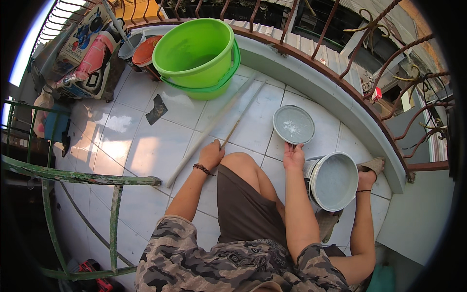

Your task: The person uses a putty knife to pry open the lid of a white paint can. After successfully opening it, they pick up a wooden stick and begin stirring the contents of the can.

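My left hand (212,156) is closed round the near end of a thin stick (238,120), brownish near the hand and greyer toward its far tip, which slants away to the right. My right hand (294,157), palm up, grips the near rim of a round grey lid (297,119) with white smears in its middle. Right of my right forearm stands a lidless white bucket (335,183), pale grey inside; whether that is liquid or bare bottom I cannot tell. A long whitish pole (200,141) lies on the floor beyond my left hand.
A large green tub (193,53) stands by the railing (272,41), with an orange bucket (145,52) and grey bucket (129,45) beside it. Boxes and bags (87,53) pile up far left. A dark scrap (156,110) lies on the tiles. A green metal frame (82,179) juts in from the left.
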### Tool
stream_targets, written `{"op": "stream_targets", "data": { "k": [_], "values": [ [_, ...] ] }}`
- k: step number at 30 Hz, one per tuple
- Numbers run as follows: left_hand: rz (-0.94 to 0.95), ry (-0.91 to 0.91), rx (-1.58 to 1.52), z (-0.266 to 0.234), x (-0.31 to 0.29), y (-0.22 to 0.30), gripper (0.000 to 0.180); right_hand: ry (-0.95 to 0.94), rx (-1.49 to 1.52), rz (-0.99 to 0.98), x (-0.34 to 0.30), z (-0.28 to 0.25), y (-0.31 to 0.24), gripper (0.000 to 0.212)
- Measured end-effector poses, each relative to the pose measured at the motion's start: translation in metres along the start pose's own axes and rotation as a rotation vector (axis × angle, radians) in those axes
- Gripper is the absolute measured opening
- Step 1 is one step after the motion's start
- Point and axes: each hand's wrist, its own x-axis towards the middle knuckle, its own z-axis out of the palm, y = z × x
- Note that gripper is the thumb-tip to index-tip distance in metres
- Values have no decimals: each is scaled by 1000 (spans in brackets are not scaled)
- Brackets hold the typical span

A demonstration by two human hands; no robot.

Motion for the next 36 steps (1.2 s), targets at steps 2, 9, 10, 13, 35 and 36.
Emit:
{"op": "stream_targets", "data": {
  "k": [2,9,10,13,35,36],
  "values": [
    [41,55,-20,-1,-8,7,31,-33,-1,-6,2,-3,-1,48],
    [26,178,-146,6,-17,-3,22,-49,-11,13,2,-6,-1,49],
    [5,189,-171,3,-19,-5,22,-60,-1,16,3,-6,1,49],
    [7,230,-221,-2,-30,-2,21,-49,5,-5,5,-6,0,49],
    [244,197,-866,-114,-110,137,22,-632,-591,-80,-169,68,-63,32],
    [267,176,-889,-118,-113,146,22,-669,-673,-234,-180,77,-70,34]
  ]
}}
